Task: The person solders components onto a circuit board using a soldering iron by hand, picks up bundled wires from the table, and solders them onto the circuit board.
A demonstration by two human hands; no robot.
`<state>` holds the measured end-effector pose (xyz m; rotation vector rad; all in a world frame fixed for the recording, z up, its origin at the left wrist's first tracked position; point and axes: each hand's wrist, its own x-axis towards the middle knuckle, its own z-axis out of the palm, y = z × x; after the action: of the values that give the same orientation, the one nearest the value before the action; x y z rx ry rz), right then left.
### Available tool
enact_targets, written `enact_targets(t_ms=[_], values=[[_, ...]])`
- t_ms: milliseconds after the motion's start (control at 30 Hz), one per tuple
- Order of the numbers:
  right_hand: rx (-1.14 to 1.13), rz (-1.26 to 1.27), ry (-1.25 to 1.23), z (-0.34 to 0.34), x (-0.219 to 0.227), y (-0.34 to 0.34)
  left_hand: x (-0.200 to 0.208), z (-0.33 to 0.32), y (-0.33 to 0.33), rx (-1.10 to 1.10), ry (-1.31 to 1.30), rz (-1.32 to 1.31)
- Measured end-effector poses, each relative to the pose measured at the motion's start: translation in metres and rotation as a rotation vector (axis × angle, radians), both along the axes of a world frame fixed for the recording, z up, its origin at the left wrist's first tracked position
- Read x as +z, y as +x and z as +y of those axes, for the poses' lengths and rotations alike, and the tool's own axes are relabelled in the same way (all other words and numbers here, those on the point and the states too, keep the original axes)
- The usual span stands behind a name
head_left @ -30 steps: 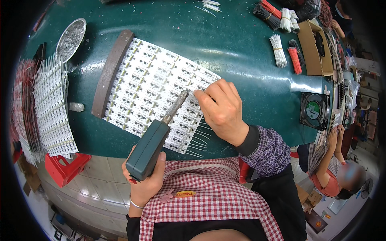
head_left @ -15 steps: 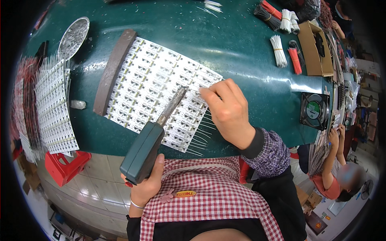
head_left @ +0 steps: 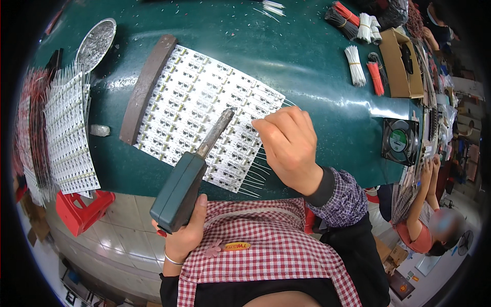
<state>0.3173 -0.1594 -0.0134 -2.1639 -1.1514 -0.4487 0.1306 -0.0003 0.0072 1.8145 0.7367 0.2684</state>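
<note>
Left hand (head_left: 186, 234) clasps a soldering gun (head_left: 179, 192); whether right hand (head_left: 290, 146) holds anything, I cannot tell. Wires (head_left: 257, 177) already fringe the panel (head_left: 204, 97); the remainder is unclear.

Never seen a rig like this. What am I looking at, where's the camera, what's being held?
No machine arms here: these are a person's bare hands. The view looks down from a wide fisheye camera on their head, so straight edges bend near the rim, and picture-left is their left.

The left hand holds a green tool with a metal barrel over a white circuit-board panel. The right hand is curled at the panel's right side; whether it grips anything is unclear.

Also on the green table: a brown bar along the panel's left edge, a metal dish, a white wire bundle, a cardboard box and a fan.
</note>
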Motion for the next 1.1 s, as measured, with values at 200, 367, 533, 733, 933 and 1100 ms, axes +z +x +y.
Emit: enact_targets(t_ms=[200,367,533,733,933,1100], values=[[0.022,0.003,-0.085,0.0,-0.02,0.005,0.001,0.002,0.004,-0.063,0.079,-0.041],[-0.006,0.011,-0.054,0.002,-0.02,0.004,-0.002,0.002,0.001,-0.057,0.055,-0.029],[-0.011,0.019,-0.048,0.002,-0.022,0.004,-0.004,0.003,0.0,-0.088,0.072,0.005],[-0.006,0.03,-0.049,0.002,-0.022,0.004,-0.007,0.002,0.003,-0.141,0.223,-0.083],[0.008,0.019,-0.093,0.001,-0.023,0.004,-0.001,0.002,0.007,-0.063,-0.013,-0.012],[0.004,0.013,-0.105,0.001,-0.023,0.004,-0.005,0.003,0.003,-0.137,0.219,-0.029]])
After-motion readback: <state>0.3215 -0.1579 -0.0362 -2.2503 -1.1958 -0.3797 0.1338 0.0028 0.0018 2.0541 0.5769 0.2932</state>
